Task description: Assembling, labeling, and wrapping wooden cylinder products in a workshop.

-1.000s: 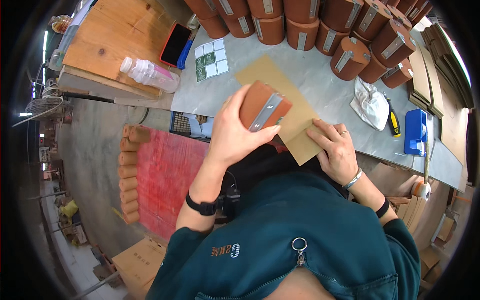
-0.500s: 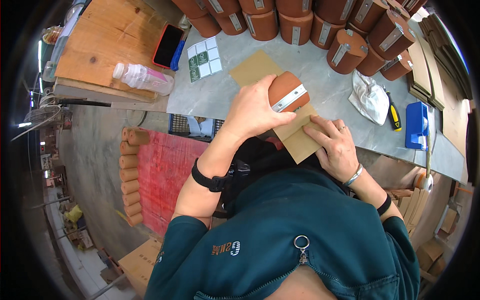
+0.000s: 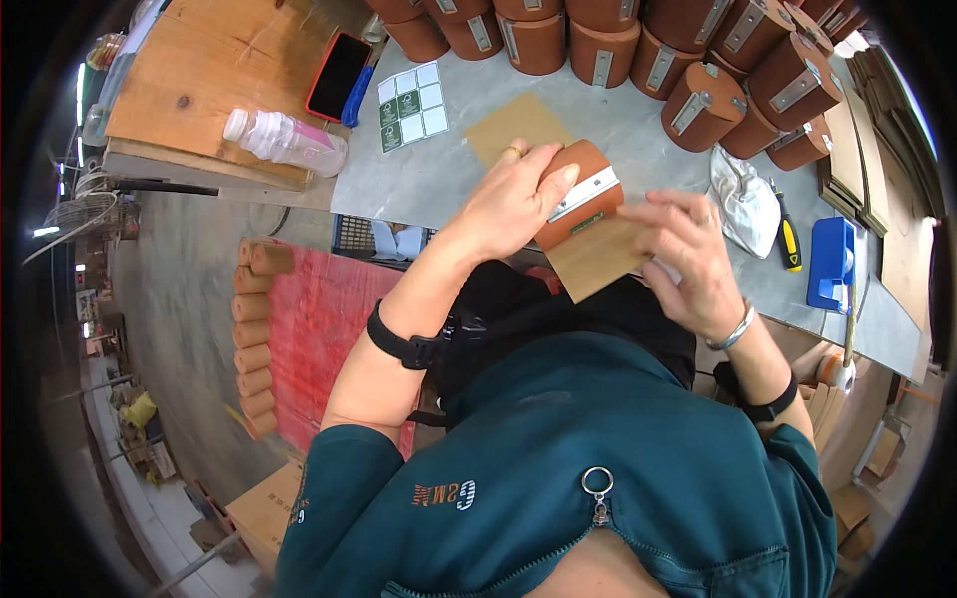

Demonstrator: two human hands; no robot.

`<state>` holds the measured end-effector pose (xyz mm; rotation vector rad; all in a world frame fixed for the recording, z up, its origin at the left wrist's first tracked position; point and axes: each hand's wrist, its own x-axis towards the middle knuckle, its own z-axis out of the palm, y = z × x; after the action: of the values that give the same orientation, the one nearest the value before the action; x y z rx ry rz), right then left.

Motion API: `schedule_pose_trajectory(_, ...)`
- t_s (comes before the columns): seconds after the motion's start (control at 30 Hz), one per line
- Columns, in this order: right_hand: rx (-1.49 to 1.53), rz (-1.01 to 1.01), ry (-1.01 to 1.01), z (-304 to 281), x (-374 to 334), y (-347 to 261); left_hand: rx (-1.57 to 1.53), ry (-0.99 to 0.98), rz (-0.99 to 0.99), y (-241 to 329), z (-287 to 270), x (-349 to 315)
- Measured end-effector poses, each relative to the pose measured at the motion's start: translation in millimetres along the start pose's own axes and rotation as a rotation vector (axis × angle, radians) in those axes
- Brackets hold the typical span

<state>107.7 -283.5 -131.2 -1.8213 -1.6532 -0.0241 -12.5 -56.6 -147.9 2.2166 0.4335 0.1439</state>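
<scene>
My left hand (image 3: 503, 204) is wrapped around a reddish-brown cylinder (image 3: 580, 156), thumb on top near its metal strip (image 3: 596, 185). A small dark green label shows on the cylinder's side below the strip. Brown paper (image 3: 598, 261) reaches out from under the cylinder toward me. More brown paper (image 3: 515, 124) lies flat on the grey table beyond my left hand; whether both are one sheet is hidden. Beside the cylinder, over the paper's right edge, my right hand (image 3: 688, 261) is raised with fingers apart, slightly blurred, holding nothing I can see.
Several similar cylinders (image 3: 604, 50) stand stacked at the back. A sticker sheet (image 3: 412, 107), phone (image 3: 340, 78) and plastic bottle (image 3: 284, 142) are at left. At right are a white cloth (image 3: 743, 204), a screwdriver (image 3: 788, 234) and a blue tape dispenser (image 3: 827, 264).
My right hand has lifted off the brown paper and moved right, its fingers spreading. My left thumb has shifted up onto the cylinder, which has turned so the green label shows more.
</scene>
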Motion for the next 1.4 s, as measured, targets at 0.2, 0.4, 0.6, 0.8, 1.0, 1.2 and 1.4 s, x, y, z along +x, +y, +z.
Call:
schedule_pose_trajectory(0.2,0.08,-0.133,0.003,6.9,69.1,28.2,-0.143,-0.052,0.001,-4.9,-3.9,13.2)
schedule_pose_trajectory(0.4,0.418,0.087,-0.153,22.3,85.2,39.7,-0.3,-0.028,-0.015,-16.9,-3.1,13.3)
schedule_pose_trajectory(0.6,0.507,0.123,-0.134,33.5,78.6,44.7,-1.385,0.022,-0.34,-21.7,11.7,-16.7)
schedule_pose_trajectory(0.8,0.556,0.156,-0.075,45.8,78.8,48.2,-0.764,0.344,-0.078,-5.9,33.3,-26.4)
schedule_pose_trajectory(1.0,0.6,0.337,-0.053,63.4,74.0,43.7,-0.882,0.405,-0.198,-12.1,39.4,-26.3)
schedule_pose_trajectory(1.2,0.574,0.377,-0.021,56.1,76.7,31.5,-0.792,0.447,-0.161,-9.0,35.7,-20.5)
schedule_pose_trajectory(1.4,-0.086,-0.017,-0.04,38.9,62.3,-18.8,-0.724,0.436,-0.154,-18.9,34.3,-15.7)
